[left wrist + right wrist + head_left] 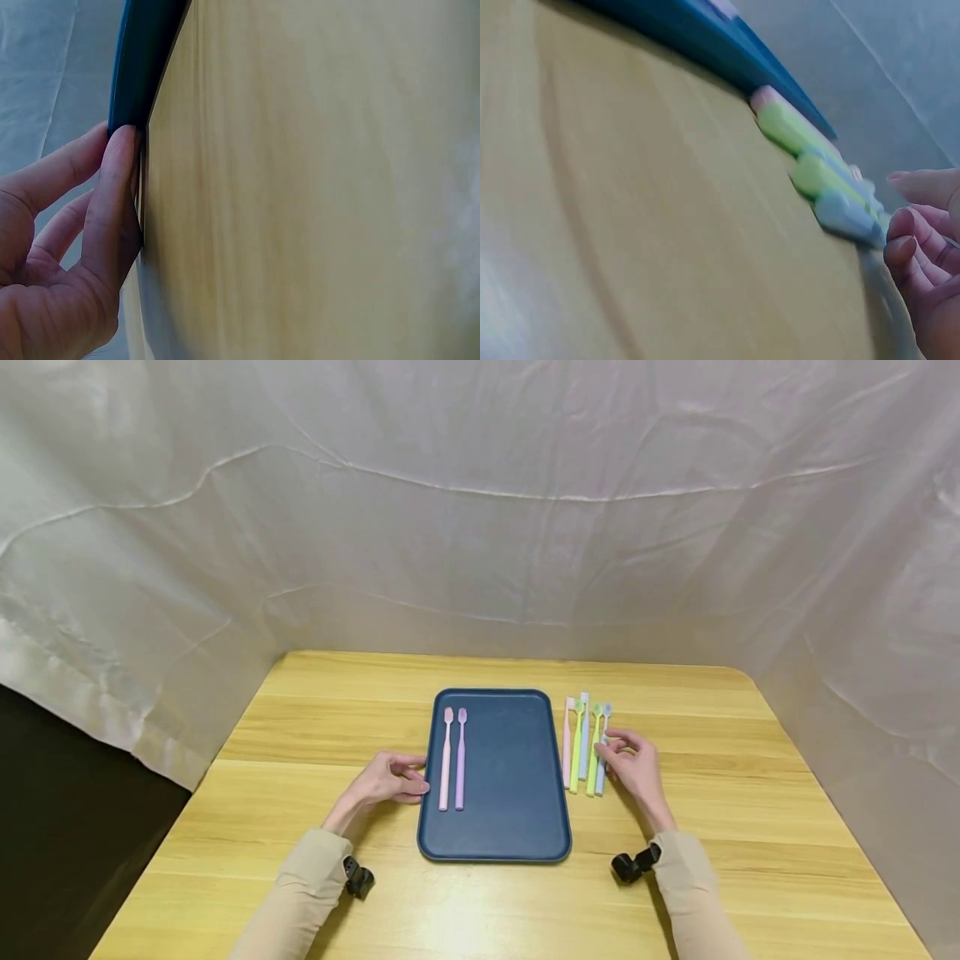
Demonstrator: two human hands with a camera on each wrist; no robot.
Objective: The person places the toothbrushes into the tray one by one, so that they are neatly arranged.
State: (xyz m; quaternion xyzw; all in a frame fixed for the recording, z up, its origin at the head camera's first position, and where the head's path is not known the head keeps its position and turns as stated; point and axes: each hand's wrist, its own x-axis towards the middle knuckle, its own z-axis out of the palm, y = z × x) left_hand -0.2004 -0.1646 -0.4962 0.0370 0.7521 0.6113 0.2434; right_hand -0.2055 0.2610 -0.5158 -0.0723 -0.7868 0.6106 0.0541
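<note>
A dark blue tray [510, 777] lies on the table. On its left part, a pink toothbrush [446, 768] and a purple toothbrush [461, 768] lie side by side, heads away from me. My left hand [392, 778] touches the tray's left rim with thumb and fingertips, also visible in the left wrist view. Right of the tray lies a row of toothbrushes: pink [566, 752], yellow-green [576, 756], blue [584, 760], another yellow-green [592, 768], and blue [600, 782] outermost. My right hand [633, 766] is at that outermost blue toothbrush, thumb and fingers apart; contact is unclear.
The wooden table [750, 793] extends on both sides of the tray. A pale grey curtain [510, 560] hangs behind it and at the sides. Each wrist wears a small black camera, one on the left [358, 878] and one on the right [628, 867].
</note>
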